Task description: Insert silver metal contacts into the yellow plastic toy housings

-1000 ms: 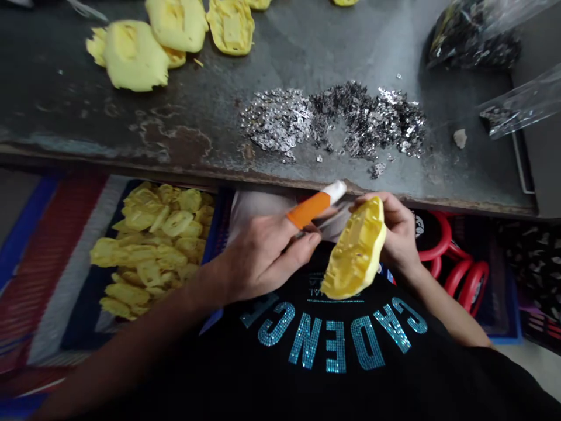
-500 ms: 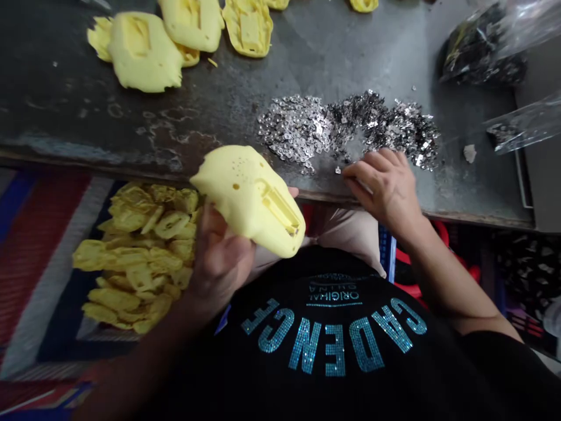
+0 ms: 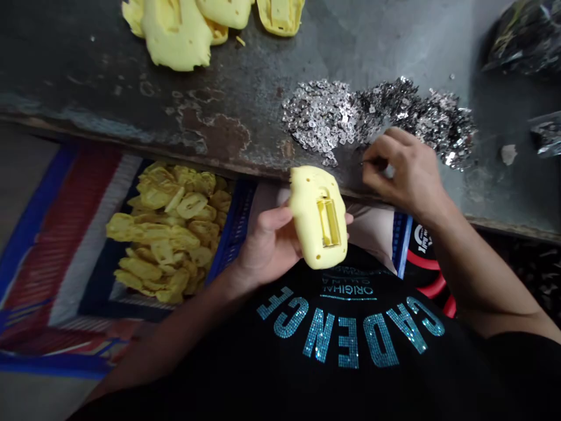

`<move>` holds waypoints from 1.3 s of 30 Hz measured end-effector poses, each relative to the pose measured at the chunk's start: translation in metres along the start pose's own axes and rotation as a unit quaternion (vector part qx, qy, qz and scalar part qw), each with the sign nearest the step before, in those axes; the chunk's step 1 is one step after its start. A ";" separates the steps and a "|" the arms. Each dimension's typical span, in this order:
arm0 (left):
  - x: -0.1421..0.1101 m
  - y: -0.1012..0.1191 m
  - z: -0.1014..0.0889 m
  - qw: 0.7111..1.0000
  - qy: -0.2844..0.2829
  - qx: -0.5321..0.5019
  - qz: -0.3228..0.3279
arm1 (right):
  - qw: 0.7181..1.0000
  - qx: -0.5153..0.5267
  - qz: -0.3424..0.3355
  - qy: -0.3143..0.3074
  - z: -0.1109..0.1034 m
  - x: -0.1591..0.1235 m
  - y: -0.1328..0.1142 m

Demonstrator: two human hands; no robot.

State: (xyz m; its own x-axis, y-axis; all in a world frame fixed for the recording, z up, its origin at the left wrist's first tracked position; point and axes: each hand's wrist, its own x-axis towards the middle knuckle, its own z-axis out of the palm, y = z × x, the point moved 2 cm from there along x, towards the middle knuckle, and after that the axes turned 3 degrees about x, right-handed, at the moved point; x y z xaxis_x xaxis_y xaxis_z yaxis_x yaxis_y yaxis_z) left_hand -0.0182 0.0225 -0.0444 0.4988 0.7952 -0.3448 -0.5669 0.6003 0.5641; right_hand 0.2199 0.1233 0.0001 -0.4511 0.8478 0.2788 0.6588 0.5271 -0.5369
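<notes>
My left hand (image 3: 269, 242) grips a yellow plastic shell (image 3: 307, 234) by its sides, in front of the table edge. The shell's outer face is turned up, showing a rectangular battery compartment (image 3: 329, 223) and small round holes. My right hand (image 3: 407, 166) is at the table edge, thumb and forefinger pinched together. Whatever lies between those fingertips is too small to make out. Just beyond this hand lies a heap of small shiny metal plates (image 3: 322, 117), running into a darker heap of metal pieces (image 3: 438, 123) on the right.
More yellow shells (image 3: 177, 38) lie at the back left of the grey worn table (image 3: 263, 76). Below the table on the left, a blue-edged crate (image 3: 225, 234) holds many yellow parts (image 3: 170, 234). Plastic bags of dark pieces (image 3: 526, 38) are at the right.
The yellow shell has turned more upright and moved right, nearer my right hand. My right hand has drawn its fingers into a tighter pinch. The view has shifted left and down.
</notes>
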 end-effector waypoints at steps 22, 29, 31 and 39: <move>-0.001 -0.019 0.051 0.979 -0.118 0.069 -0.150 | 0.978 0.153 -0.049 -0.133 -0.056 -0.052 -0.048; -0.001 -0.025 0.057 0.979 -0.095 0.084 -0.158 | 0.974 0.171 -0.039 -0.147 -0.058 -0.053 -0.048; 0.001 -0.028 0.055 0.978 -0.119 0.075 -0.154 | 0.973 0.165 -0.041 -0.154 -0.059 -0.052 -0.047; 0.006 -0.032 0.045 0.971 -0.143 0.077 -0.177 | 0.977 0.098 -0.079 -0.172 -0.059 -0.052 -0.051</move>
State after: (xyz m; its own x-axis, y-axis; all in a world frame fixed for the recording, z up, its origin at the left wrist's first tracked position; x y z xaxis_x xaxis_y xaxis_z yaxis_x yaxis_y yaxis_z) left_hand 0.0326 0.0040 -0.0304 0.8180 0.4724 -0.3282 -0.2332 0.7938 0.5617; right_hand 0.2459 0.0560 0.0600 -0.7364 0.6684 0.1048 0.4508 0.6002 -0.6607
